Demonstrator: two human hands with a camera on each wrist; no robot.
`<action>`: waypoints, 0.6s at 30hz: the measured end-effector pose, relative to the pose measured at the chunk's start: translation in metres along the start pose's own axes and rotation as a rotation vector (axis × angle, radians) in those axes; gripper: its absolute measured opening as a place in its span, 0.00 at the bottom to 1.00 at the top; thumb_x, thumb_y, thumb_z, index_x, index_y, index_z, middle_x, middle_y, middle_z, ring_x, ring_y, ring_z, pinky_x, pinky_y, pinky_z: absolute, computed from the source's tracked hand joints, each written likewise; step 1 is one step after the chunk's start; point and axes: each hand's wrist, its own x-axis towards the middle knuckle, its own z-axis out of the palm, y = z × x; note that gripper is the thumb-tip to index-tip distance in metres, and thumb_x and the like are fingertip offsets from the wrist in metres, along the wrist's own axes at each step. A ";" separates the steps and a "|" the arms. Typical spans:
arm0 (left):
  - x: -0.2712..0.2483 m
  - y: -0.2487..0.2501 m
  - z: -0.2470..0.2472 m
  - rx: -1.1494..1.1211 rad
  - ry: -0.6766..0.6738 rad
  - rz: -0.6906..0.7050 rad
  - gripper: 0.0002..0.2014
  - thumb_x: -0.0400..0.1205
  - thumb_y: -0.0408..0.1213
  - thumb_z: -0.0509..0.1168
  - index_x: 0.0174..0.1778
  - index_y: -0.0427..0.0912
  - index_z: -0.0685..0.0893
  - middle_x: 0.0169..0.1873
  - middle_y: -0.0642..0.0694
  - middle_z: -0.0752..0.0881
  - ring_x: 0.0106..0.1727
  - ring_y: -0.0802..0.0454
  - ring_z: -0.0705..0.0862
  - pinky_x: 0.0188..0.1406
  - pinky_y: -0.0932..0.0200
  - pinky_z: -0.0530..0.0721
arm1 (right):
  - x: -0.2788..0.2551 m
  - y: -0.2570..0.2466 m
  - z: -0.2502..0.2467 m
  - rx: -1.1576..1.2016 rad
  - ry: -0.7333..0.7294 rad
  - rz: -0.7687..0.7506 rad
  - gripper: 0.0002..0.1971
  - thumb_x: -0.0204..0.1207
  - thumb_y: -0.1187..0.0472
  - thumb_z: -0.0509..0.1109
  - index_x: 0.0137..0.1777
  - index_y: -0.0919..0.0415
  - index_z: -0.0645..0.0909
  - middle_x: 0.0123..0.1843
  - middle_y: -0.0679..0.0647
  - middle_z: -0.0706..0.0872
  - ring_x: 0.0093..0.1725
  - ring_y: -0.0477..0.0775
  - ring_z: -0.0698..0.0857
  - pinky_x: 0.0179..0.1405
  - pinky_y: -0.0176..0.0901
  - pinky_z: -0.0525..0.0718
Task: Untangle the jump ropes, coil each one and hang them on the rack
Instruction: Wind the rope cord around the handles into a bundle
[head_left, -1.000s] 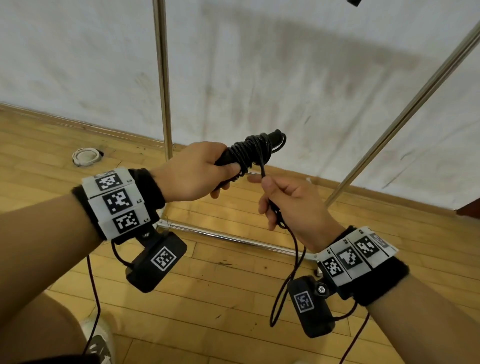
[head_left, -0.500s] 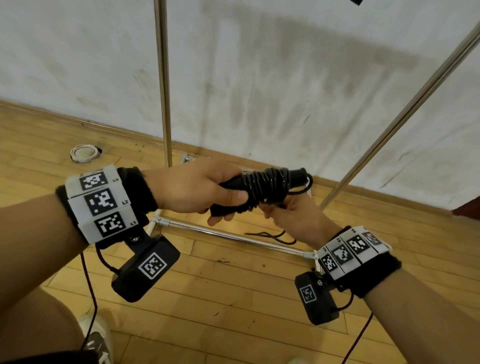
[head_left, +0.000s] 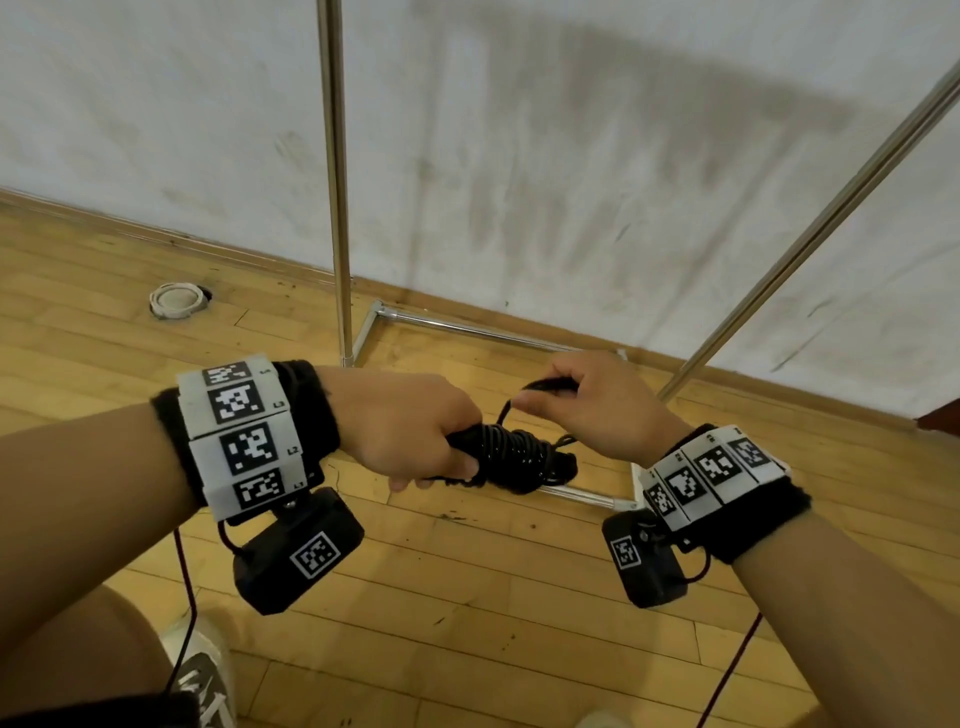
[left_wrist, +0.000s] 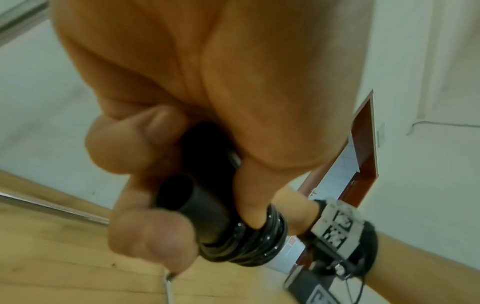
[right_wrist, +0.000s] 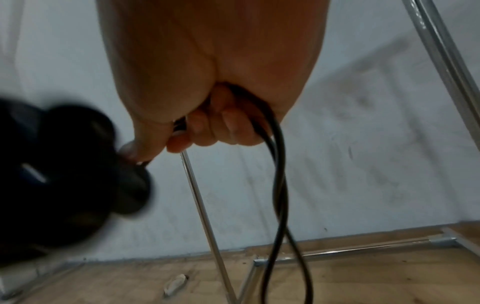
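My left hand (head_left: 415, 436) grips the black jump rope handles (left_wrist: 192, 203), with the black cord wound in tight coils (head_left: 514, 457) round them just past my fingers. The same coils (left_wrist: 249, 244) show in the left wrist view. My right hand (head_left: 587, 400) pinches the loose end of the cord (head_left: 550, 385) just above and right of the coil. In the right wrist view a doubled length of cord (right_wrist: 279, 185) hangs from that fist. The metal rack (head_left: 335, 182) stands behind both hands; its top bar is out of view.
The rack's base rails (head_left: 467, 327) lie on the wooden floor (head_left: 467, 597) against a stained white wall (head_left: 571, 156). Another rack pole (head_left: 810, 234) slants at the right. A white ring (head_left: 176, 300) lies on the floor at the left. My shoe (head_left: 200, 670) shows at the bottom.
Both hands have dropped lower with the coiled rope. My right hand came from below the coil to above and right of it, drawing the cord end over.
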 end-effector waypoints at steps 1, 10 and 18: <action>0.002 -0.001 -0.001 0.025 0.019 -0.026 0.07 0.87 0.47 0.62 0.46 0.50 0.80 0.35 0.49 0.88 0.29 0.58 0.86 0.29 0.64 0.80 | 0.001 -0.005 -0.002 0.019 0.008 -0.015 0.18 0.71 0.38 0.74 0.37 0.54 0.83 0.24 0.41 0.77 0.24 0.39 0.73 0.24 0.29 0.70; 0.019 -0.019 -0.014 -0.012 0.308 -0.143 0.09 0.87 0.46 0.61 0.47 0.45 0.82 0.36 0.46 0.89 0.28 0.56 0.87 0.28 0.61 0.85 | -0.010 -0.034 -0.016 0.484 -0.217 0.132 0.12 0.86 0.64 0.59 0.58 0.65 0.84 0.29 0.44 0.81 0.22 0.43 0.71 0.21 0.37 0.68; 0.016 -0.009 -0.028 -0.315 0.575 -0.010 0.09 0.86 0.42 0.63 0.45 0.44 0.84 0.31 0.47 0.89 0.27 0.55 0.87 0.30 0.59 0.83 | -0.015 -0.033 -0.001 0.549 -0.040 0.071 0.11 0.87 0.51 0.62 0.53 0.51 0.86 0.36 0.54 0.91 0.25 0.47 0.83 0.25 0.36 0.80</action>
